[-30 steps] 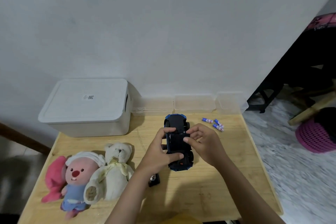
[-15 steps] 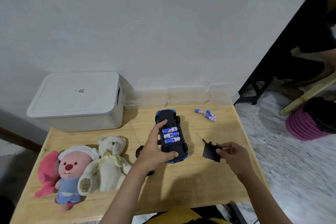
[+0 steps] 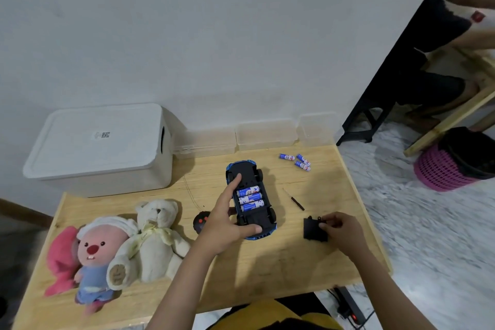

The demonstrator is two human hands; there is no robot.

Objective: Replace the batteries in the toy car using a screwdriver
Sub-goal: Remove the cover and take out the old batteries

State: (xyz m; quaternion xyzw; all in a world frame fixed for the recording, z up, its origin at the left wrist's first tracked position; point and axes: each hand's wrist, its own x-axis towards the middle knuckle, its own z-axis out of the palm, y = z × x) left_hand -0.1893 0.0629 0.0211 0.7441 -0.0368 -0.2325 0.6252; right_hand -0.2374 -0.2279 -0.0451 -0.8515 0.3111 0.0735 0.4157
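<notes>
The blue toy car [image 3: 250,195] lies upside down in the middle of the wooden table [image 3: 281,262]. Its battery bay is uncovered, showing three blue-and-white batteries [image 3: 250,198] side by side. My left hand [image 3: 227,220] grips the car from the left, index finger on its underside and thumb under its near end. My right hand [image 3: 340,230] pinches the black battery cover [image 3: 312,229] against the table to the right of the car. A thin screwdriver [image 3: 293,199] lies between car and cover. Three loose batteries [image 3: 296,161] lie at the back right.
A black remote control [image 3: 200,222] sits half hidden behind my left hand. Two plush toys [image 3: 120,244] lie at the left. A white lidded box [image 3: 99,147] stands at the back left, clear plastic containers [image 3: 265,134] along the wall. The table's right edge drops to a marble floor.
My right hand lifted the black cover off the car's underside and carried it to the table on the right, exposing the batteries. The left hand stayed on the car.
</notes>
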